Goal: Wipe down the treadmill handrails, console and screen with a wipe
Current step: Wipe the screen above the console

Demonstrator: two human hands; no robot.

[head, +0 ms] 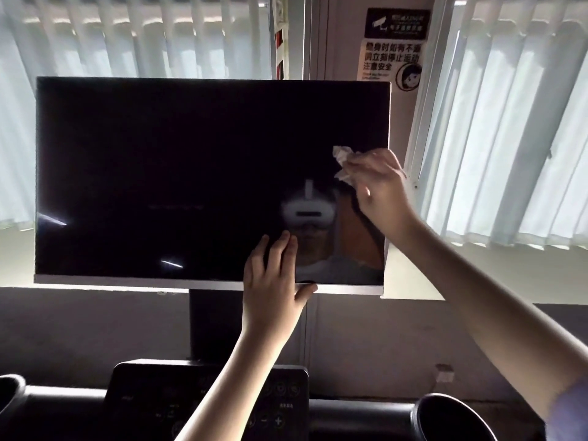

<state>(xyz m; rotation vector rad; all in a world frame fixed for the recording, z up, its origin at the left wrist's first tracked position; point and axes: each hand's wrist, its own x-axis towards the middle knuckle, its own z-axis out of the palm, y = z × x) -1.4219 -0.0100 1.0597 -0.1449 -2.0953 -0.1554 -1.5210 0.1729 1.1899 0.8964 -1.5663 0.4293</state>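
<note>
Wipe-down under way on the screen (191,173). Grips the crumpled white wipe (342,163) in the right hand (378,186), fingers curled round it, wad poking out at the hand's 10 o'clock. Presses it to the dark glass at about 3 o'clock of the panel, close to the right edge. Braces with the left hand (273,281) at about 5 o'clock of the panel: fingers (280,249) straight and close together, flat on the glass, thumb out along the silver bottom bezel. Reaches up with both bare forearms, from 6 and 4 o'clock of the view. Shows in the glass, between the two hands, a dim reflection of a headset and the person's upper body. Stands on a dark post (216,326) rising from the console (206,399) at 6 o'clock, button rows faintly visible there. Flanked low down by a left cup holder (9,393) at 8 o'clock and a right cup holder (455,418) at 5 o'clock. Backed at 12 o'clock by pale vertical blinds (127,33) over bright windows, with a black notice (396,23) and a white notice (389,58) on the pillar at 1 o'clock
</note>
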